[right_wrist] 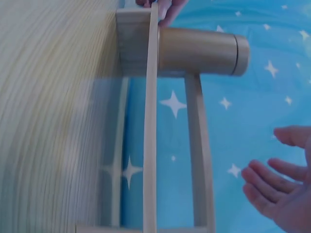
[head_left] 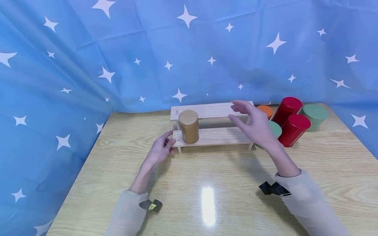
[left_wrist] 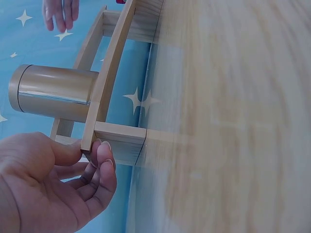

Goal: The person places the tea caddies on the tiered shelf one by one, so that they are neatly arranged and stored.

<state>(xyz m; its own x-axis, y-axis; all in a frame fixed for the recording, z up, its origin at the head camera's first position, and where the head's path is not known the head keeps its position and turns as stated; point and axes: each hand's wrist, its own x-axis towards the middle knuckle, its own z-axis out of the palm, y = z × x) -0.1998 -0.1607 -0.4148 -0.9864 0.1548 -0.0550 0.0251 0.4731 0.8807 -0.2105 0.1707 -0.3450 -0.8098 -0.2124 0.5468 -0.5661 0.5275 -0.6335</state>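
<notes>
A two-tier wooden rack (head_left: 218, 136) stands on the table near the blue curtain. On the left part of its lower tier sits a gold canister (head_left: 189, 127), upright with its lid on. My left hand (head_left: 159, 147) pinches the left end of that lower board; in the left wrist view the thumb lies on top and fingertips curl underneath. Above the rack's right side hovers my right hand (head_left: 254, 123), fingers spread and thumb apart, holding nothing. The right wrist view shows the same hand (right_wrist: 286, 184) away from the boards.
Right of the rack stand two red canisters (head_left: 290, 131), a large green canister (head_left: 315, 114), a smaller green canister (head_left: 275, 129) and an orange canister (head_left: 265, 110). A blue star-patterned curtain (head_left: 153, 39) hangs behind the wooden table (head_left: 177, 183).
</notes>
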